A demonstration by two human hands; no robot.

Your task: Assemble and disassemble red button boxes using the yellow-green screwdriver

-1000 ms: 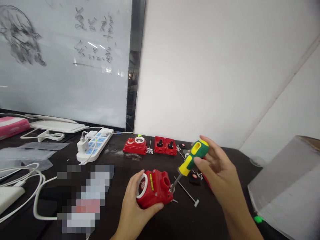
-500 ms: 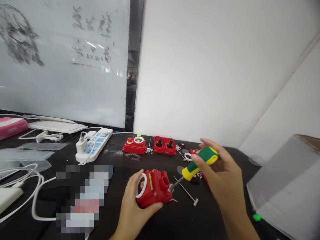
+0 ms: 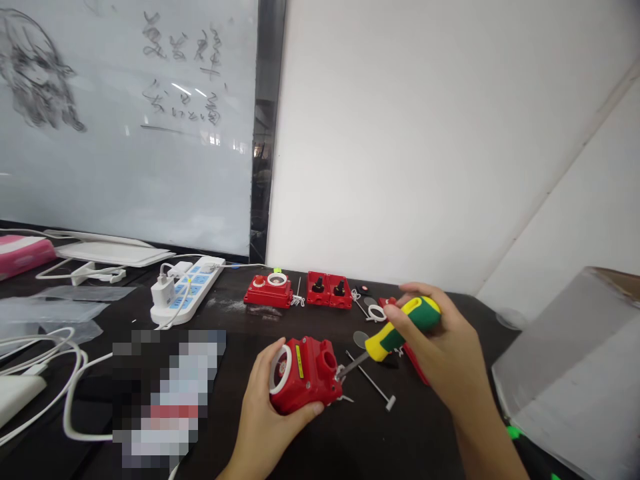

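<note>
My left hand (image 3: 273,417) cradles a red electrical enclosure (image 3: 305,377) with a white-ringed round opening facing left, a yellow label and a round port on top. My right hand (image 3: 445,340) grips a screwdriver with a green and yellow handle (image 3: 404,330). Its metal shaft (image 3: 353,365) slants down to the left, and the tip sits at the enclosure's right corner. The screw under the tip is too small to make out. A further red part (image 3: 415,363) lies partly hidden behind my right hand.
Two more red enclosures (image 3: 267,292) (image 3: 329,290) stand at the table's back edge among small parts. A long metal pin (image 3: 370,380) lies near the right hand. A power strip (image 3: 187,290) and white cables (image 3: 40,373) lie left; a translucent box (image 3: 570,380) stands right.
The screwdriver handle has rolled and tilted lower towards the right, with its tip still at the enclosure's corner. The enclosure has turned slightly in my left hand.
</note>
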